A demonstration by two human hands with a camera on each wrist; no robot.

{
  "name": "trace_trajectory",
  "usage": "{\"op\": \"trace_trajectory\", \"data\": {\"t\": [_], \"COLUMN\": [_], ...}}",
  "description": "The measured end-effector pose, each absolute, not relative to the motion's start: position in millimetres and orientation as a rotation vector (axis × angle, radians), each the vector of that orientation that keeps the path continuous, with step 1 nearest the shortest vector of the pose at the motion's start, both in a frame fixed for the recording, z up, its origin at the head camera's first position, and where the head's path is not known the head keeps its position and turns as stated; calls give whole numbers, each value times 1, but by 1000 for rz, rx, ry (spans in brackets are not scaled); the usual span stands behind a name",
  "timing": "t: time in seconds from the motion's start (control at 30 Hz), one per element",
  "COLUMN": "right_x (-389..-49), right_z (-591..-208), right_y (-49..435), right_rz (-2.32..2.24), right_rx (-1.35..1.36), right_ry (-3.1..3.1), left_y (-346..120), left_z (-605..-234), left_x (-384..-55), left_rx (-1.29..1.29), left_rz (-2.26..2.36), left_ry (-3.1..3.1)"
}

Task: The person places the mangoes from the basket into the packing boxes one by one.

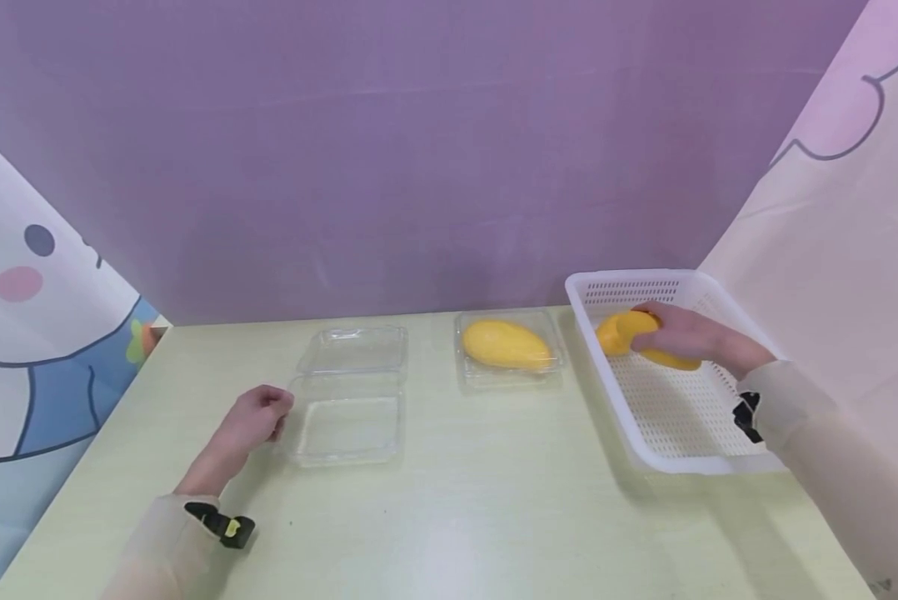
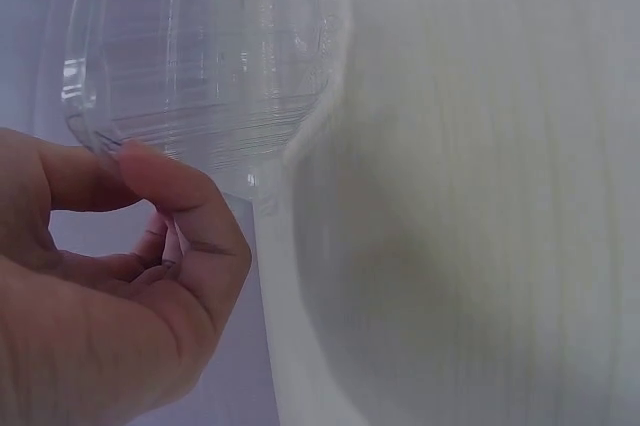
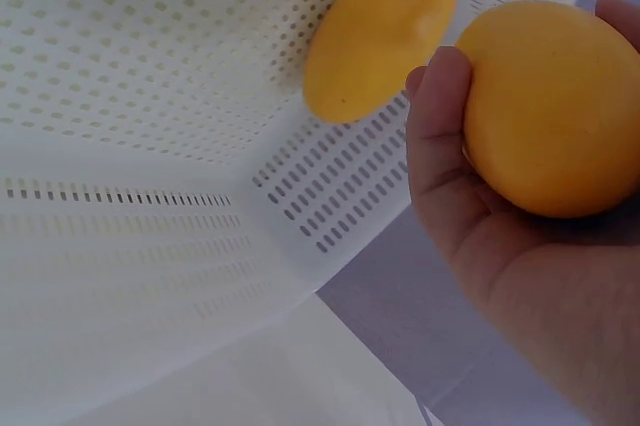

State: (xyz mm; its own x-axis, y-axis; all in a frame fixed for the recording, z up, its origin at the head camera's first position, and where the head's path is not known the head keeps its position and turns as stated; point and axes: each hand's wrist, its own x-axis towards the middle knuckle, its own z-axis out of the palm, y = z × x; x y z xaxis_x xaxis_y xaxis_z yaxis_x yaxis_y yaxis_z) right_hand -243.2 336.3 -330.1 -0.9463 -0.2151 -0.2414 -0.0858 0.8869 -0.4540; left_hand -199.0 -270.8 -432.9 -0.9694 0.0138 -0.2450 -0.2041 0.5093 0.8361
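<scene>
A pale right sleeve [image 1: 854, 467] lay nearest, its right hand [image 1: 677, 331] curled round a yellow fruit [image 3: 555, 111] over the white basket [image 1: 674, 412], where a second fruit [image 3: 380, 36] lay. The left hand [image 1: 252, 421] pinched the rim of an open clear container [image 1: 350, 429] (a neighbouring clear box [image 1: 490, 383] held a third fruit [image 1: 505, 344]).

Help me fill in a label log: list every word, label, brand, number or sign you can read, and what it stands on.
None can be read.
Yellow fruits, white basket, clear boxes: no legible print.
Cartoon backdrop: drawings, no legible text.
Yellow patch on the left wristband: too small to tell.
</scene>
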Motion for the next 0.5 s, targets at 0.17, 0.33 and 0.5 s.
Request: {"op": "trace_trajectory", "data": {"t": [0.17, 0.33, 0.5], "right_x": [-242, -240, -238], "right_z": [-325, -321, -317], "right_y": [334, 330, 326], "right_rz": [-679, -726, -779], "right_rx": [-205, -197, -218], "right_ry": [2765, 2762, 2755], "left_y": [-266, -261, -254], "left_z": [-434, -435, -437], "left_x": [-195, -196, -197], "left_rx": [-157, -167, -172], "left_rz": [1465, 1481, 1499], "left_ry": [2521, 2513, 2498]}}
